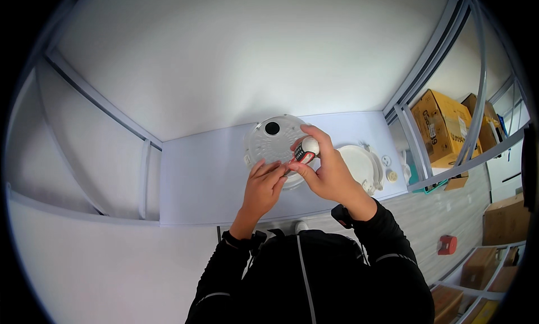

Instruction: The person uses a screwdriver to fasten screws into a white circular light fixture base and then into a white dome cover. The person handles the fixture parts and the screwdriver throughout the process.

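The left hand (264, 185) is seen nearest, fingers curled and pressed onto the near edge of a round pale lid (273, 141); whether anything is pinched cannot be told. Just beyond, the right hand (325, 169) is closed around a small red-and-white tool (306, 152), its tip held at the lid's rim. The lid is laid flat on the tabletop (202, 172), a dark hole near its far side. For the work to go well, the lid should be kept pinned and the tool held steady. A white dish (359, 164) is set to the right, cardboard boxes (441, 125) farther off.
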`<act>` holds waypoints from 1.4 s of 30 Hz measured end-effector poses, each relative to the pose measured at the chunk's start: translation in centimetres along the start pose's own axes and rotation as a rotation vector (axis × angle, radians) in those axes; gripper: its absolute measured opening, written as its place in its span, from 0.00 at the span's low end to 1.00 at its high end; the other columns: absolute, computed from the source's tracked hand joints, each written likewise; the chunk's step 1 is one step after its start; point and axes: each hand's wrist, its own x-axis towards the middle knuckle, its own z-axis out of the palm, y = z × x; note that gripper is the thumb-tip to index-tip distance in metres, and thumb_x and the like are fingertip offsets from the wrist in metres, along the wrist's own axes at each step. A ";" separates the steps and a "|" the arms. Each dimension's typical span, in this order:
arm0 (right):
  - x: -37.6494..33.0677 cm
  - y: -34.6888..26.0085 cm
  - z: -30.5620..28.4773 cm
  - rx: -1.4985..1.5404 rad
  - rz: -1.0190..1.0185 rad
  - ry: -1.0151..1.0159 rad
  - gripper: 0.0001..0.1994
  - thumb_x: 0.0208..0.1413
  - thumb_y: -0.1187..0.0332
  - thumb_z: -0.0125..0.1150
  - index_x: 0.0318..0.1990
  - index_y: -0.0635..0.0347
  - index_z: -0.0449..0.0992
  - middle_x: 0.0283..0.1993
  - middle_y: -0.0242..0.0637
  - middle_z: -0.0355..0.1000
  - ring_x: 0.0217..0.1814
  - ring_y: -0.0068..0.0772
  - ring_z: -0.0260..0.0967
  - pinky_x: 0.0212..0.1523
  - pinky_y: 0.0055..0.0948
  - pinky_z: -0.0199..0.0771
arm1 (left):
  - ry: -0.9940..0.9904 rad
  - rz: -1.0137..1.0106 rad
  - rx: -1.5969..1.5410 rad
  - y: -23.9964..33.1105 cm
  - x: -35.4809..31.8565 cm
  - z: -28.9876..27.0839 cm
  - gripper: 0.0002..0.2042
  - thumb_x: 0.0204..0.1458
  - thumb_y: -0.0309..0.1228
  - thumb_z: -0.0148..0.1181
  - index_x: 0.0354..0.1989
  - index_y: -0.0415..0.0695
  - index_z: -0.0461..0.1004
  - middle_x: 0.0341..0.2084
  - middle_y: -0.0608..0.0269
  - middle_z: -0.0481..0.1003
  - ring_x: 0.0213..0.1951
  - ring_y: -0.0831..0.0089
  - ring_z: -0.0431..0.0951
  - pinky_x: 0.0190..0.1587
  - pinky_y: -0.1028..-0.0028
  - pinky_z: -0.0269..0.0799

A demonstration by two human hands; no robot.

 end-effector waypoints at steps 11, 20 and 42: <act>0.8 -0.4 0.3 -0.080 -0.001 -0.013 0.35 0.62 0.65 0.77 0.73 0.56 0.65 0.52 0.49 0.82 0.46 0.55 0.85 0.44 0.39 0.84 | 0.015 -0.003 -0.037 -0.4 -0.4 0.1 0.19 0.60 0.29 0.70 0.61 0.44 0.82 0.50 0.55 0.86 0.58 0.58 0.83 0.71 0.49 0.67; 1.1 -1.0 0.6 -0.293 -0.093 -0.005 0.36 0.59 0.58 0.80 0.72 0.57 0.71 0.60 0.49 0.81 0.50 0.53 0.85 0.46 0.36 0.85 | 0.009 0.005 -0.053 -0.6 -0.5 0.1 0.22 0.61 0.28 0.68 0.65 0.45 0.80 0.55 0.55 0.85 0.58 0.57 0.82 0.72 0.48 0.66; 1.6 -1.8 2.7 0.044 -0.319 0.092 0.29 0.61 0.66 0.76 0.69 0.62 0.78 0.61 0.48 0.74 0.53 0.44 0.78 0.51 0.35 0.81 | -0.032 -0.068 -0.091 -0.7 -0.7 0.0 0.13 0.61 0.29 0.68 0.54 0.45 0.83 0.52 0.53 0.85 0.56 0.55 0.83 0.71 0.50 0.66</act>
